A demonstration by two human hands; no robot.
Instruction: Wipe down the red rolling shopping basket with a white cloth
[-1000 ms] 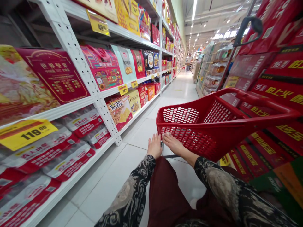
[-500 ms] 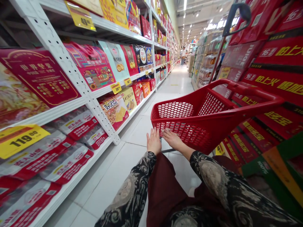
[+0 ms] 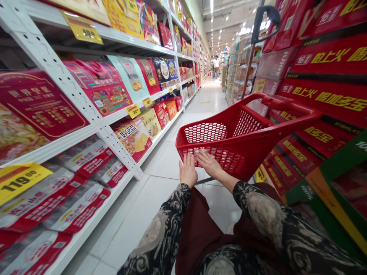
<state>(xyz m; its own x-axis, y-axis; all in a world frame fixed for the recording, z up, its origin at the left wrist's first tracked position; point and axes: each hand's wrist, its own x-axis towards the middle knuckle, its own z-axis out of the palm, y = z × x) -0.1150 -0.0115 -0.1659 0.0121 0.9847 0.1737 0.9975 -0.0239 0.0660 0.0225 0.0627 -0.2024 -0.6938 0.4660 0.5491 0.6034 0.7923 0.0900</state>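
Note:
A red plastic shopping basket [image 3: 243, 141] on wheels stands tilted in the aisle right in front of me, its mesh walls showing nothing inside. My left hand [image 3: 187, 172] lies flat with fingers stretched out, its fingertips at the basket's near lower edge. My right hand [image 3: 208, 162] is also open and presses flat against the basket's near mesh wall. Both arms wear dark patterned sleeves. The basket's long pull handle with a grey grip [image 3: 265, 17] rises at the upper right.
White shelving [image 3: 114, 118] with red gift boxes, snack packs and yellow price tags [image 3: 133, 110] runs along my left. Stacked red drink cartons [image 3: 323, 88] line the right. The white tiled aisle [image 3: 209, 101] stretches ahead, and a person [image 3: 215, 65] stands far down it.
My view has drifted so the basket and shelves sit further left and lower. My right hand slid slightly up the mesh wall; both hands stay flat and open by the basket.

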